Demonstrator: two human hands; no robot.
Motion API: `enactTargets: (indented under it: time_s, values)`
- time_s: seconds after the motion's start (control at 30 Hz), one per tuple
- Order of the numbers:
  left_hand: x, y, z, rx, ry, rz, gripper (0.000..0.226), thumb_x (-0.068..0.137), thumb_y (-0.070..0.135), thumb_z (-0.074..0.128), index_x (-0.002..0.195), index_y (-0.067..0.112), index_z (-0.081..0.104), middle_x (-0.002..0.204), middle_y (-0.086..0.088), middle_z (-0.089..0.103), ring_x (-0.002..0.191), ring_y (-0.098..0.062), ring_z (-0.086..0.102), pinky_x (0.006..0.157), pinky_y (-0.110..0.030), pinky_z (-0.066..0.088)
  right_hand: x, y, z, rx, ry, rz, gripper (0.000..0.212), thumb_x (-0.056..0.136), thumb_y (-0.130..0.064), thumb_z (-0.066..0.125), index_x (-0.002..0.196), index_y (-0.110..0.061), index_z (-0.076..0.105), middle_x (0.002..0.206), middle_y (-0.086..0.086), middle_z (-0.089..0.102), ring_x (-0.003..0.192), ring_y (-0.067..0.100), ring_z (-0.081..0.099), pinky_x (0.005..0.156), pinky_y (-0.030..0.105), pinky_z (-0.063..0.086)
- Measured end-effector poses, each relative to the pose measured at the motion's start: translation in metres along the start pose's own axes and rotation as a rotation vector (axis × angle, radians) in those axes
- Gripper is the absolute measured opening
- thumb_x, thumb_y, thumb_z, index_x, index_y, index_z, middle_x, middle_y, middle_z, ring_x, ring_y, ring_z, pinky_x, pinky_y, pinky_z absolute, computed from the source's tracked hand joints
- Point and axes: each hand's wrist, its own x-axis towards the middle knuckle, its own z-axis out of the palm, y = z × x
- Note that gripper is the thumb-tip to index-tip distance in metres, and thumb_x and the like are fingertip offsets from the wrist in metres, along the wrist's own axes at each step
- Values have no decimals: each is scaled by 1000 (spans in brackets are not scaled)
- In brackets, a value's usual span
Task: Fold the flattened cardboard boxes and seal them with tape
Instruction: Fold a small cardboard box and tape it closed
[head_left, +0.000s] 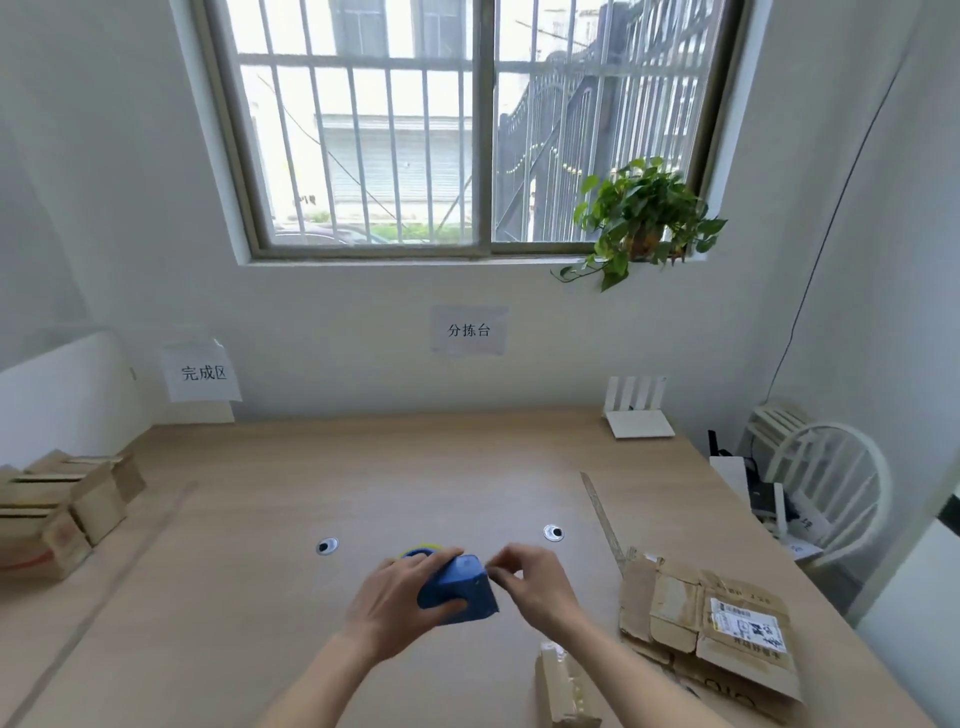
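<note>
Surface (291, 478), pale wood, carries everything here. Flattened cardboard boxes (711, 618) lie stacked at about four o'clock from the hands, near the surface's right edge, their long axis running from roughly ten toward four o'clock; a small upright carton (563, 686) stands just beside them toward the viewer. Folded boxes (62, 506) sit well apart at nine o'clock.

Tape dispenser (460, 590), blue, sits at centre, its long axis running from about ten, where a yellow-green roll edge shows, to four o'clock, its blunt end pointing toward the right hand. The left hand (400, 597) is clenched round the dispenser's body from the nine o'clock side. The right hand (535, 579), just beside the end at three o'clock, has thumb and finger pinched together; whether tape lies between them is too small to tell.

Judging by this, the right hand lies nearer the flat stack, so reaching for one falls to it.
</note>
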Motion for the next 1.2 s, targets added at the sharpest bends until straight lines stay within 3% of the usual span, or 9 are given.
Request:
enactTargets:
  time_s: [0.1,0.23,0.3,0.4,0.57,0.7,0.8,0.93,1.2]
  values:
    - [2,3,-8,16,-28,2,65,83,73,43,143,49,34,124,20,63,101,-10,61,79,-25,44,-9,-5,-8,-105,-45,-12,15,92,-26,69,80,-35,67,85,-19,69,86,-3,64,78,16,49]
    - [2,5,-5,50,-104,-32,63,87,71,43,145,50,30,114,14,67,94,-13,62,76,-27,46,-25,12,-24,-88,5,70,8,92,-28,69,84,-25,70,85,-15,69,83,-3,63,71,8,44]
    - [-1,0,0,69,-151,-59,62,88,69,44,145,50,31,115,14,67,96,-13,62,78,-28,46,-39,35,-40,-45,26,163,10,91,-25,69,86,-17,72,82,-10,70,77,-2,62,70,10,46]
    - [-1,5,13,65,-214,-32,60,88,70,44,144,53,33,115,14,67,96,-12,62,79,-28,47,-59,73,-59,37,-3,284,12,92,-23,69,89,-11,72,81,-5,69,74,5,62,69,23,54]
    - [3,31,57,4,-302,-4,56,83,71,45,136,54,40,107,16,68,88,-10,60,76,-27,47,-78,115,-62,212,57,430,9,93,-21,71,91,-12,71,87,5,70,79,13,65,69,28,57]
    - [-3,35,99,-42,-369,-32,54,85,69,48,136,51,44,109,16,67,90,-10,60,78,-27,48,-87,154,-53,258,32,573,21,86,-39,77,90,-18,77,92,0,74,90,13,70,68,24,58]
    - [-7,34,130,-52,-415,-44,53,87,68,49,137,49,44,111,16,68,88,-8,60,73,-25,46,-95,177,-41,311,44,599,20,89,-31,77,95,-12,77,92,2,75,91,15,71,67,21,58]
    - [-12,32,169,4,-480,-44,55,90,69,46,141,50,40,113,14,68,82,-8,55,67,-24,39,-104,213,-18,364,73,656,8,87,-22,79,95,-19,80,88,-4,79,88,17,74,70,20,59]
    - [-16,20,221,-32,-558,-135,56,88,73,43,140,55,38,109,20,67,83,-6,60,64,-17,42,-103,266,-3,420,-32,712,13,85,-20,82,98,-20,82,85,-5,79,85,15,73,70,18,56]
